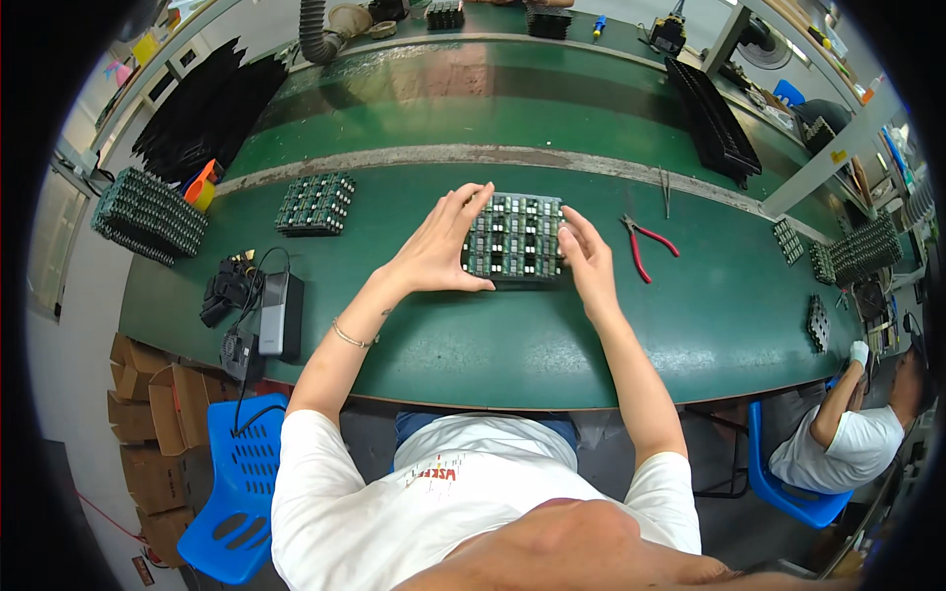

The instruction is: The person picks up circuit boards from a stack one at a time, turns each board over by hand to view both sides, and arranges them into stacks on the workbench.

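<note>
While the green table [473, 360] spread before me, a blue chair [232, 483] stood by its near edge, lower left. Big board stack [148, 217] sat at the left end. Left hand [434, 241] spanned the left side of the circuit board block [514, 236], mid-table in front of me; right hand [589, 261] held its right edge. Smaller board stack [315, 205] lay farther left. Red-handled pliers [632, 226], handles spread, lay right of my right hand, tweezers [666, 192] just beyond.

An electronics workshop, with stacked circuit boards [514, 236], red-handled pliers [633, 229] and a long green workbench [463, 345]
</note>
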The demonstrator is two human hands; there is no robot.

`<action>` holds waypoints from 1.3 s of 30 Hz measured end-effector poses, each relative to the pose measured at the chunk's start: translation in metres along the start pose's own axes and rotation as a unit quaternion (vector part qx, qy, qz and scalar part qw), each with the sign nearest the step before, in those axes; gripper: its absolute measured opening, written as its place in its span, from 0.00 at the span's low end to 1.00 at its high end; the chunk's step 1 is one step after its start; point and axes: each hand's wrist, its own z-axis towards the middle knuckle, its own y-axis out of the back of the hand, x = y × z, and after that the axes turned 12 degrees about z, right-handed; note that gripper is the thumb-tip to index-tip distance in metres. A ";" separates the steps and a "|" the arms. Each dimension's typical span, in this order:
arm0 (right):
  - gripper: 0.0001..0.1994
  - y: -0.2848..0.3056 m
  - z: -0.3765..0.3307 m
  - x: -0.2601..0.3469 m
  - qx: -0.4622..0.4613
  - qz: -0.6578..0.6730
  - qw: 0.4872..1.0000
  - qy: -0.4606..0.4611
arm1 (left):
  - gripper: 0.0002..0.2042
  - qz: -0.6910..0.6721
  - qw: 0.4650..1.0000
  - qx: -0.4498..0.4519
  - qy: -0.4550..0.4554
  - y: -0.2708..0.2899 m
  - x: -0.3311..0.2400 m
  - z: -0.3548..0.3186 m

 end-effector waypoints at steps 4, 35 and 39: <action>0.20 0.010 0.003 0.006 0.041 0.100 0.989 -0.102 | 0.58 -0.047 0.998 -0.001 0.030 0.001 -0.008 -0.016; 0.17 -0.027 -0.037 0.002 0.219 0.206 0.950 -0.081 | 0.18 -0.755 0.574 -0.008 0.318 -0.018 0.000 -0.042; 0.17 -0.029 -0.036 0.006 0.209 0.217 0.950 -0.079 | 0.18 -0.747 0.580 -0.013 0.324 -0.019 -0.001 -0.041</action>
